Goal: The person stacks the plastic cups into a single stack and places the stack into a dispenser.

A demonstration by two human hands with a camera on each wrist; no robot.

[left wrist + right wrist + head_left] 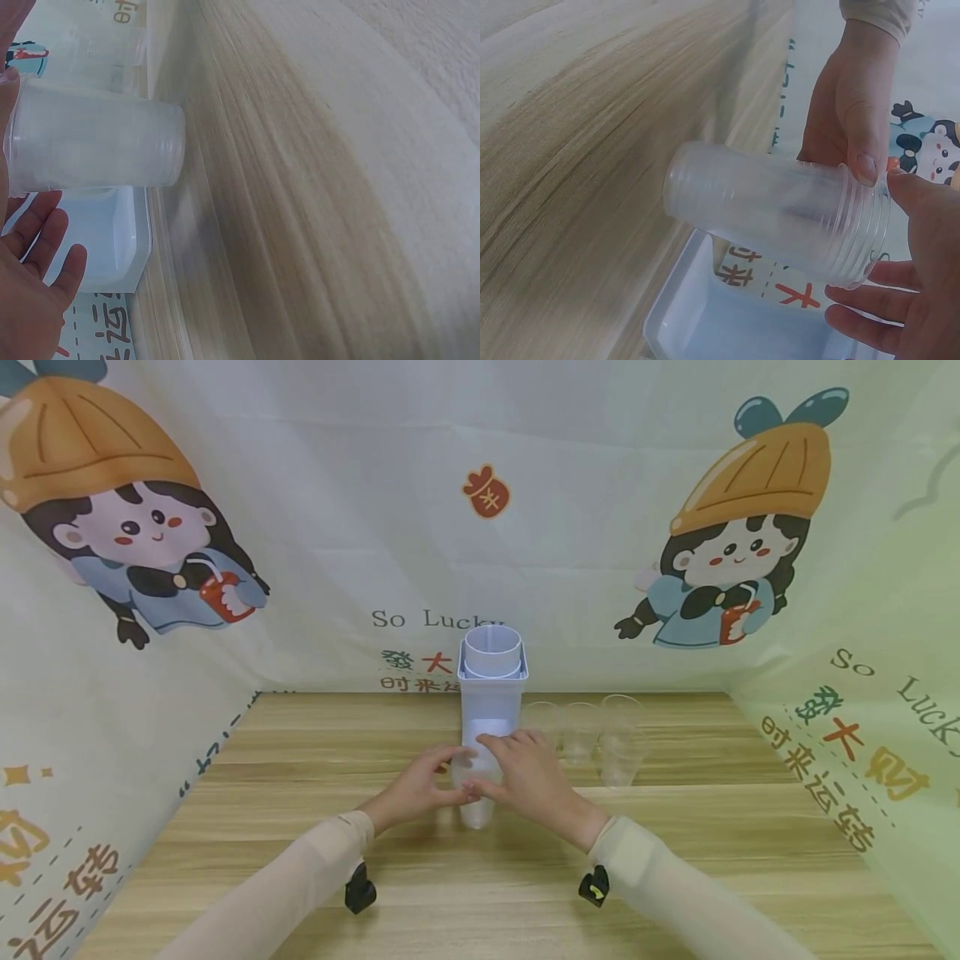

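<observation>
A nested stack of clear plastic cups (765,202) is held between my two hands, above the table. Seen from the right wrist, it lies across the picture with its layered rims toward the hands. My left hand (420,789) grips the rim end from the left, its thumb along the rims. From the other side my right hand (536,781) holds the same end, thumb at the rim and fingers curved around behind. Directly behind the stack stands a pale plastic holder (491,702) with a round tube at its top; the hands and cups hide its lower part.
Several clear cups (618,760) stand on the wooden table (675,852) to the right of the holder. A printed cloth (360,527) closes off the back and both sides. Each wrist carries a small black camera mount (360,891).
</observation>
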